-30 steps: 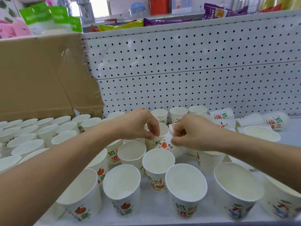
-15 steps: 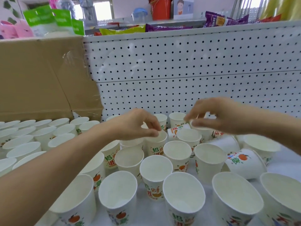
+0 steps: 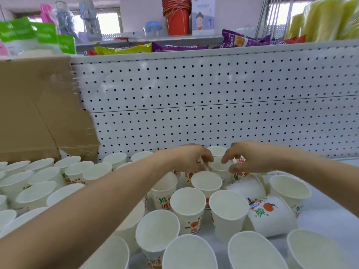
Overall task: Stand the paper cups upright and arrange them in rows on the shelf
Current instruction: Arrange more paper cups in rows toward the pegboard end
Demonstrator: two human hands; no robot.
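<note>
Fingers (image 3: 231, 155) half-curled round paper cup (image 3: 217, 166)

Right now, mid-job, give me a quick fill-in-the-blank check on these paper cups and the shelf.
1. The orange-printed paper cup nearer the camera than the right hand lies on its ___.
2. The cardboard box stands on the ___ side of the shelf.
3. The left hand reaches toward the ___ of the shelf, near the pegboard panel.
Missing words: side; left; back.
</note>
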